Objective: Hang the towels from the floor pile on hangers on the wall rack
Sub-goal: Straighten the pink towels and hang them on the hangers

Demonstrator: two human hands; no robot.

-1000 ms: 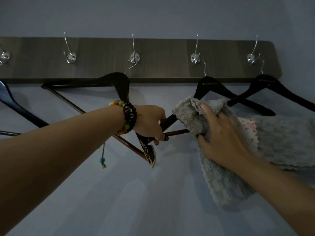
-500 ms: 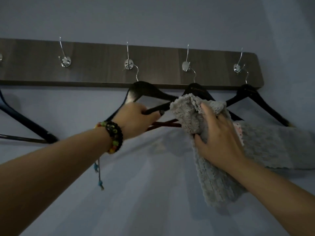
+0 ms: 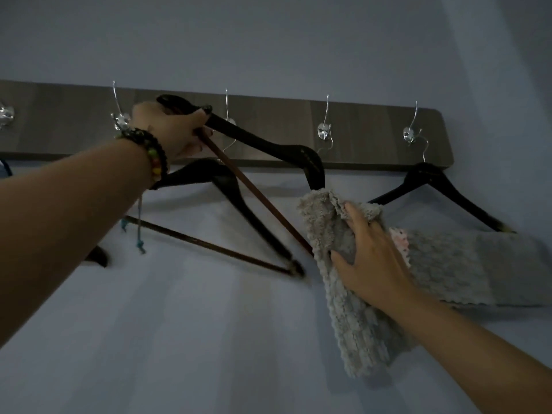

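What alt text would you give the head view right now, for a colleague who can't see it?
The left hand grips one end of a black hanger, tilting it steeply against the wall rack, while the right hand holds a grey towel on its lower end. Another black hanger to the right carries a grey towel; a third hangs empty at left.

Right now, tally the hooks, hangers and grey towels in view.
Hooks: 5
Hangers: 3
Grey towels: 2
Total: 10
A dark sliver at the left edge is unclear and not counted.
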